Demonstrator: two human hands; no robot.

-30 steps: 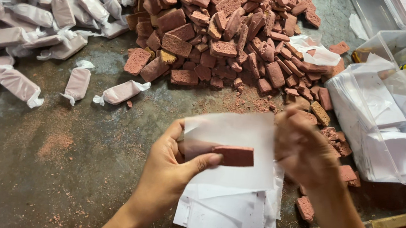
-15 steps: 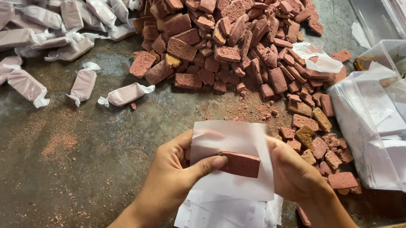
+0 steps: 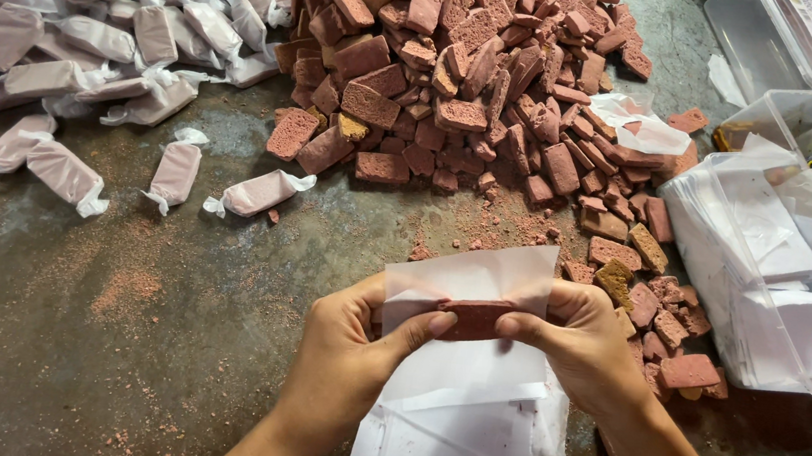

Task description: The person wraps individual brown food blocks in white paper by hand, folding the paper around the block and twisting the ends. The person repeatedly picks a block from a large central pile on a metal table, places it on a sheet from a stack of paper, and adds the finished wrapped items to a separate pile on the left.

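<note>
1. The table (image 3: 114, 328) is dark, worn metal dusted with reddish powder; no walls or other parts of the room show.
2. At its far left corner lies a heap of wrapped sweets (image 3: 75, 32) in pale twisted paper, with a few strays nearer the middle.
3. Along the far edge, centre to right, sits a big pile of bare reddish-brown blocks (image 3: 451, 82), with loose ones trailing toward the near right.
4. The left hand (image 3: 342, 362) pinches the left end of one brown block (image 3: 475, 319) between thumb and fingers, with a white paper sheet (image 3: 471, 275) behind it.
5. That block is held above a stack of paper sheets (image 3: 465, 435) at the near edge. Its long axis runs left to right, level, the ends pointing at each hand.
6. The right hand (image 3: 584, 347) grips the block's right end and the paper together, fingers curled.
7. At the right edge stand clear plastic tubs (image 3: 772, 287) filled with more white sheets.
8. Half a second ago the block lay lower on the sheet with the hands wider apart; now both hands close on it and the paper rises behind it.
</note>
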